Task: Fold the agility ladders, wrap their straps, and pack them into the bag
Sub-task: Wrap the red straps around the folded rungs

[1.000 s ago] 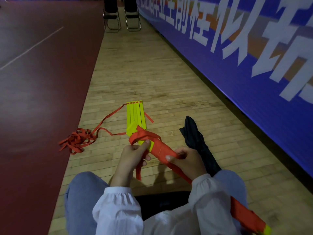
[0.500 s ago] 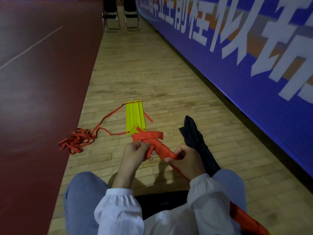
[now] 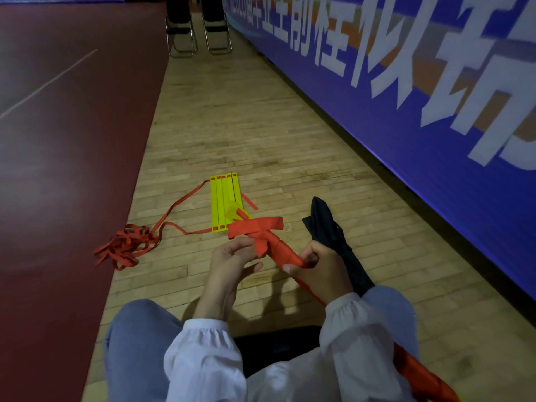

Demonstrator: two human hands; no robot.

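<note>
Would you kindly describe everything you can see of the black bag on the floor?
The black bag is limp dark fabric, crumpled into a long narrow shape, lying flat on the wooden floor just right of the right hand. Its near end runs behind that hand and the knee; whether they touch cannot be told.

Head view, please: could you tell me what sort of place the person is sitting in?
Most likely an indoor sports hall. The signs are the wooden strip floor, the dark red court surface beside it with a white line painted across it, and the long blue banner with large white characters along the side.
</note>
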